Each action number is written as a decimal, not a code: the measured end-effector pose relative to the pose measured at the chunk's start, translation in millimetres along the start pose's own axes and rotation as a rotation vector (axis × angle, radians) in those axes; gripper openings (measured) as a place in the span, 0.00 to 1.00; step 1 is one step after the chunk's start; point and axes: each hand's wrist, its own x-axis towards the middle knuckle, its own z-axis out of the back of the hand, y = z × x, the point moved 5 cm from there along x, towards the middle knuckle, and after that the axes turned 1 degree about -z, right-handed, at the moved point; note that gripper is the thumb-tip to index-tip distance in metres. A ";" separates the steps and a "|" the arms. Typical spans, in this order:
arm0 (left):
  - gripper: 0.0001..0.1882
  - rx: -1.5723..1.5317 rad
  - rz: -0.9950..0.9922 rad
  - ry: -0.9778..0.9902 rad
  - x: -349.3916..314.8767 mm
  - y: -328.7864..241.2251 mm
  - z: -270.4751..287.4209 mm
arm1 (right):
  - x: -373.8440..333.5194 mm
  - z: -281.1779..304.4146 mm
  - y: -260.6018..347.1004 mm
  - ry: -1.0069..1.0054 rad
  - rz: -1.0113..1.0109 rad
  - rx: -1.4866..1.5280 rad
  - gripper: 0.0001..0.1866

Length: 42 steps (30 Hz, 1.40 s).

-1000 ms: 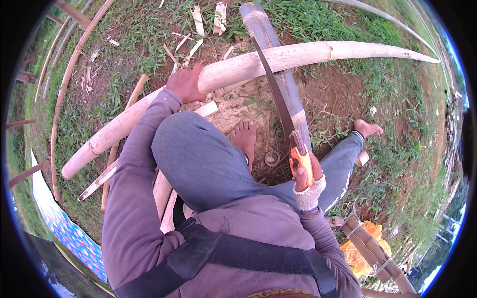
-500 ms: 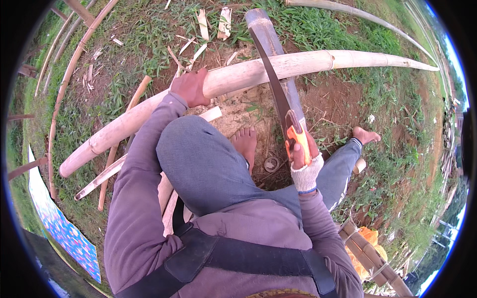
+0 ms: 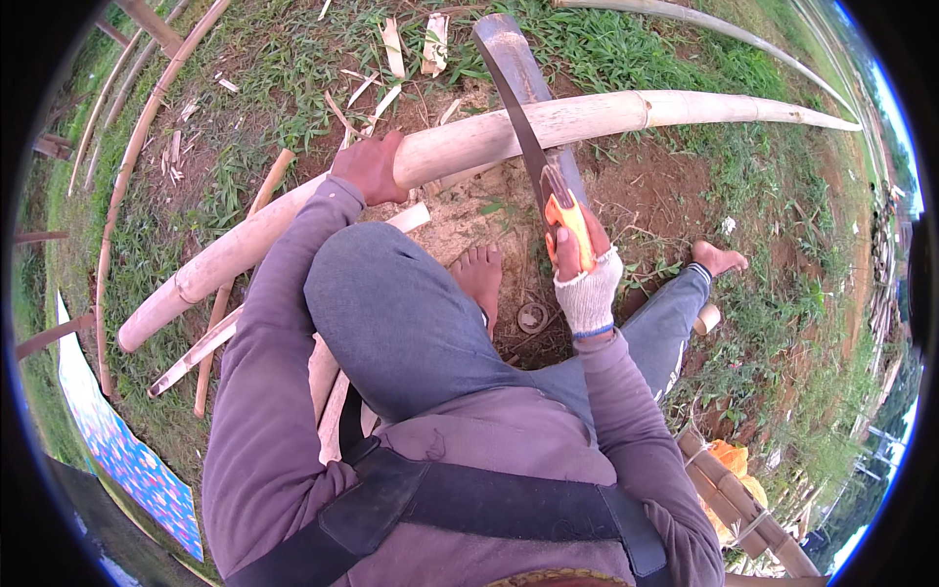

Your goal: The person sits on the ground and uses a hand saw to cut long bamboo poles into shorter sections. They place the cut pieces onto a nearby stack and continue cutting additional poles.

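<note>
Head view: right hand (image 3: 585, 279), ctr-right of frame, is wrapped tight on 1 orange-handled saw (image 3: 570, 225); blade is laid up across 1 thick bamboo pole (image 3: 509, 137) w/ 1 dark block beneath. Left hand (image 3: 370, 168), upper ctr-left, is clamped over the pole. 2 bare feet seen.

Soft, even daylight, no hard shadows or glare. Centre sharp; strong fisheye bend twd rim, black vignette w/ blue fringe at edges. Sky at right edge blown out, slight blur there.
</note>
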 end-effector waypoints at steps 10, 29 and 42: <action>0.43 0.013 -0.026 -0.036 8.4 -1.1 -9.2 | -43.7 20.9 -24.1 0.035 -0.115 0.066 0.25; 0.42 -0.006 -0.004 -0.026 8.6 -7.1 -1.4 | 35.4 -16.8 14.3 0.017 0.030 -0.025 0.20; 0.45 0.010 -0.001 -0.034 8.5 4.2 -6.9 | -85.4 36.5 -12.4 0.065 -0.332 0.254 0.33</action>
